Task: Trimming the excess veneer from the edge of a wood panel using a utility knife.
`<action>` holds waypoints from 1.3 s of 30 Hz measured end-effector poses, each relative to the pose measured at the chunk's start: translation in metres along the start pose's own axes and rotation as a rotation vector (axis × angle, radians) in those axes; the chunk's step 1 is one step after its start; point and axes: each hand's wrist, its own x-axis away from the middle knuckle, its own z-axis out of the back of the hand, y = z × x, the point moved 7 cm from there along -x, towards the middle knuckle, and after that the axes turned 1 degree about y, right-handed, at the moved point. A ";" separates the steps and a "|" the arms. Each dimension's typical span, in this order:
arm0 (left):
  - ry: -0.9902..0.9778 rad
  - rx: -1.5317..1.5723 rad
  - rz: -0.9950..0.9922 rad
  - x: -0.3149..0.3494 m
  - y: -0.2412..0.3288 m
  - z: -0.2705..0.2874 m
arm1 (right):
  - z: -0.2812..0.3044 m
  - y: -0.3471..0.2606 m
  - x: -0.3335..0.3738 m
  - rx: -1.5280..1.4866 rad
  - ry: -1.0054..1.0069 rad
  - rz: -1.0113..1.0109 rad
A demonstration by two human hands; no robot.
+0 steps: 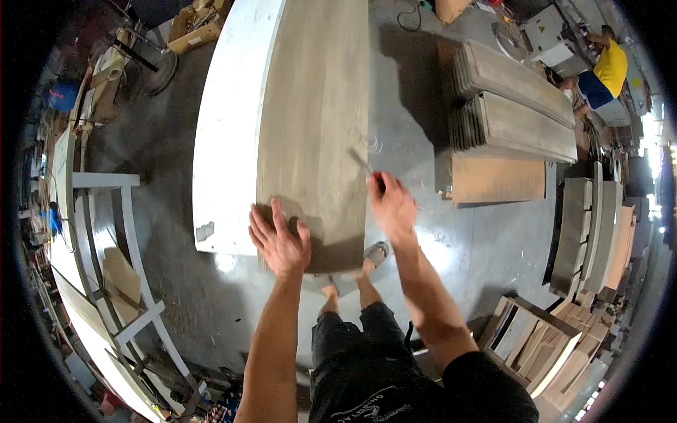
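Right hand (393, 204) closed round a slim tool (361, 160)!
It points ahead and leftward over the wooden board's (317, 106) edge; left of this grip, the left hand (281, 240) lies spread on the board.

We're up at head height, left-hand fisheye tipped steeply down past the black shirt (437, 403), the hands (281, 243) near at mid-frame, grey floor (486, 240) sweeping wide around, straight edges bowing towards a dark round border!
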 end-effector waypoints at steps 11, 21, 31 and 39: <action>0.030 0.009 0.005 -0.026 0.011 0.007 | 0.020 -0.014 -0.049 0.015 0.119 0.155; -0.006 -0.014 0.019 -0.027 0.006 0.006 | 0.045 -0.039 -0.211 -0.122 0.020 -0.015; 0.017 -0.031 0.006 -0.027 0.006 0.004 | 0.020 -0.044 -0.078 -0.169 -0.193 0.344; -0.001 -0.045 0.008 -0.029 0.008 0.004 | 0.036 -0.031 -0.085 0.063 -0.049 0.558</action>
